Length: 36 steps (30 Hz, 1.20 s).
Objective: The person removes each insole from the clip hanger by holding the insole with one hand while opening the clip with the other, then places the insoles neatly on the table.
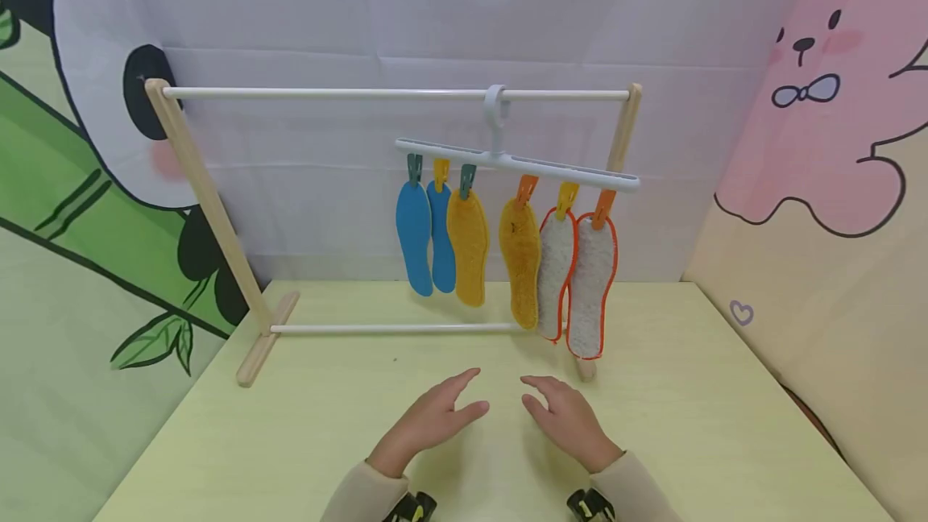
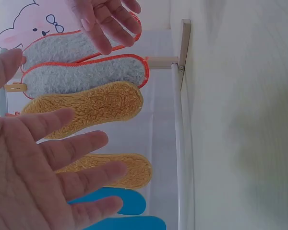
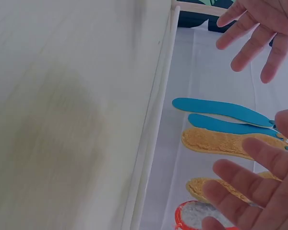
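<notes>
My left hand (image 1: pixel 429 419) hovers above the table with its fingers spread and nothing in it. Facing it, my right hand (image 1: pixel 569 419) is likewise empty, fingers extended. Beyond them a pale blue hanger (image 1: pixel 536 167) hooks over the top rod of a rack and slopes down to the right. Clothespins (image 1: pixel 526 188) on it hold pairs of insoles: blue insoles (image 1: pixel 414 238), fuzzy yellow insoles (image 1: pixel 468 248) and grey insoles with red edging (image 1: pixel 592 288). In the left wrist view the spread fingers (image 2: pixel 86 148) overlap the insoles in the picture; neither hand touches them in the head view.
The rack has wooden side posts (image 1: pixel 206 200), a white top rod (image 1: pixel 326 93) and a white lower rod (image 1: pixel 391 329). It stands on a pale yellow table (image 1: pixel 689 425). Behind hangs a whitish cloth (image 1: pixel 290 14), with cartoon-printed walls (image 1: pixel 834 127) at the sides.
</notes>
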Motion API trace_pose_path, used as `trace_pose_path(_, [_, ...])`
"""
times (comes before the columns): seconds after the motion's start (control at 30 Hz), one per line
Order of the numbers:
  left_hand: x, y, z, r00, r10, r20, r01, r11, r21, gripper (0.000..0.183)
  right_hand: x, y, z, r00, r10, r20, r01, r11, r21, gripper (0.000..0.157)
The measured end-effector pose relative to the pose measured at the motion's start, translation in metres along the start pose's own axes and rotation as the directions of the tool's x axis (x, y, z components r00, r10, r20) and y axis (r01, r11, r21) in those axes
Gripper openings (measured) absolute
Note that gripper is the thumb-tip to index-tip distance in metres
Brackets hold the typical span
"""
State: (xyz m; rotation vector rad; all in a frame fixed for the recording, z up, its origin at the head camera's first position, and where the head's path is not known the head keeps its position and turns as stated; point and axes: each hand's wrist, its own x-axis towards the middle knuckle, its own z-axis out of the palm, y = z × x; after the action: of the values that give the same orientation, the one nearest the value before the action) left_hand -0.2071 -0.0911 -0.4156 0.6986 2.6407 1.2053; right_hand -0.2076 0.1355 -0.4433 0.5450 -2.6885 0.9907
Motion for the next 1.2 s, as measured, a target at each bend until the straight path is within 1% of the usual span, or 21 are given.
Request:
trace_pose_path(0.2, [0.004, 0.004, -0.002, 1.0, 0.01, -0.012, -0.009, 0.999, 0.041, 0.058, 0.003, -0.001, -0.007, 1.0, -0.022, 0.017, 0.022, 0.999, -0.024, 0.023])
trace_pose_path(0.33, [0.006, 0.007, -0.002, 0.999, 0.047, -0.009, -0.047, 0.997, 0.054, 0.053, 0.002, 0.0, -0.009, 1.0, 0.005, 0.02, -0.004, 0.999, -0.036, 0.021])
trace_pose_path(0.5, [0.008, 0.013, -0.002, 0.997, 0.083, 0.01, -0.083, 0.996, 0.044, 0.05, -0.002, 0.003, -0.01, 0.999, 0.042, -0.006, -0.042, 0.998, -0.041, 0.021])
trace_pose_path(0.7, [0.009, 0.013, -0.005, 0.995, 0.096, 0.021, -0.097, 0.995, 0.032, 0.052, -0.002, 0.006, -0.01, 0.998, 0.049, -0.049, -0.05, 0.999, -0.015, 0.021])
trace_pose_path(0.8, [0.009, 0.012, -0.009, 0.993, 0.115, 0.038, -0.116, 0.993, 0.021, 0.051, -0.002, 0.007, -0.009, 0.996, 0.049, -0.073, -0.049, 0.999, -0.006, 0.02])
trace_pose_path(0.93, [0.012, 0.015, -0.011, 0.987, 0.148, 0.057, -0.149, 0.989, 0.015, 0.05, -0.005, 0.01, -0.012, 0.994, 0.063, -0.094, -0.064, 0.998, -0.009, 0.02])
trace_pose_path(1.07, [0.017, 0.019, -0.011, 0.984, 0.167, 0.068, -0.168, 0.986, 0.007, 0.054, -0.007, 0.012, -0.016, 0.992, 0.076, -0.101, -0.077, 0.997, -0.011, 0.02])
trace_pose_path(1.2, [0.021, 0.024, -0.01, 0.98, 0.181, 0.085, -0.181, 0.983, -0.003, 0.057, -0.008, 0.014, -0.018, 0.991, 0.099, -0.09, -0.1, 0.995, 0.001, 0.02])
